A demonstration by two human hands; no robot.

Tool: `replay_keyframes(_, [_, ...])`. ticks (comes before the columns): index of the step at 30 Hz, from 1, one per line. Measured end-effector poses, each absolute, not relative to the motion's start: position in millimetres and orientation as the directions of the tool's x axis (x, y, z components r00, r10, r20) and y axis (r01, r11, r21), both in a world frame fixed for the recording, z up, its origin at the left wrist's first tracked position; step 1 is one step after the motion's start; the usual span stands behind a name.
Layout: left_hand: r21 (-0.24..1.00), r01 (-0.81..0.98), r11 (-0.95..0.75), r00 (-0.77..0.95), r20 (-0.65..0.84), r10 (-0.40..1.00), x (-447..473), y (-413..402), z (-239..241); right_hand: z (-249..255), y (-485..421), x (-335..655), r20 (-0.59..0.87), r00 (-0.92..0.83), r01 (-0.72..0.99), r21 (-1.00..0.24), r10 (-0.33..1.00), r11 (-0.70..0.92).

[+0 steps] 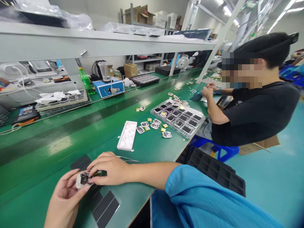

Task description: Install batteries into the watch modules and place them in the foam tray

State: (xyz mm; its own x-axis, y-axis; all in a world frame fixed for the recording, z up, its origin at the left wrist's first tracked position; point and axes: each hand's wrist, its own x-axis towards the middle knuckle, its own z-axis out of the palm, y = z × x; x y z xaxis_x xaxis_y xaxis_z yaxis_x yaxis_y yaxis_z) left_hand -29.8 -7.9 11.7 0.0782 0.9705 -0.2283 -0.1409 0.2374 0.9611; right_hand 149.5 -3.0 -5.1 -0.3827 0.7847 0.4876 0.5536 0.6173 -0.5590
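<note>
A small white watch housing (pixel 80 181), with dark electronic parts showing inside, is held between the thumb and fingers of my left hand (pixel 63 196). My right hand (pixel 110 167) reaches across from the right, its thumb and fingertips closed at the housing's inner side. What those fingertips pinch there is too small to make out. Thin metal tweezers (pixel 128 159) stick out behind my right hand; whether they lie on the table or touch the hand is hidden. Below the hands are dark rectangular strips (pixel 105 207) on a clear sheet.
A white tray (pixel 127 135) holds tiny parts. Beyond it lie several open housings (pixel 155 125) and small yellow-edged batteries (pixel 165 125). A clear plastic tray (pixel 190 134) holds dark square screens. A co-worker (pixel 256 104) sits at the right. A blue device (pixel 109 88) stands at the back.
</note>
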Motion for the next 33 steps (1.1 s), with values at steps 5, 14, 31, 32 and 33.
replay_keyframes(5, [0.99,-0.094,0.107,0.061,-0.101,0.993,-30,-14,6,-9,-4,148,0.506,-0.367,0.607,-0.506,0.781,0.613])
replay_keyframes(14, [0.974,-0.184,-0.132,0.048,0.143,0.989,-15,-17,1,-9,-13,154,0.656,-0.263,0.457,-0.561,0.707,0.69])
replay_keyframes(31, [0.956,-0.163,-0.246,0.056,0.258,0.965,-13,-18,-1,-5,-16,155,0.68,-0.267,0.506,-0.505,0.683,0.7])
replay_keyframes(32, [0.958,-0.16,-0.239,0.057,0.251,0.966,-13,-18,-1,-3,-16,154,0.676,-0.266,0.517,-0.502,0.688,0.693])
replay_keyframes(33, [0.959,-0.164,-0.232,0.062,0.245,0.968,-13,-18,-1,-1,-16,154,0.676,-0.263,0.529,-0.496,0.688,0.689])
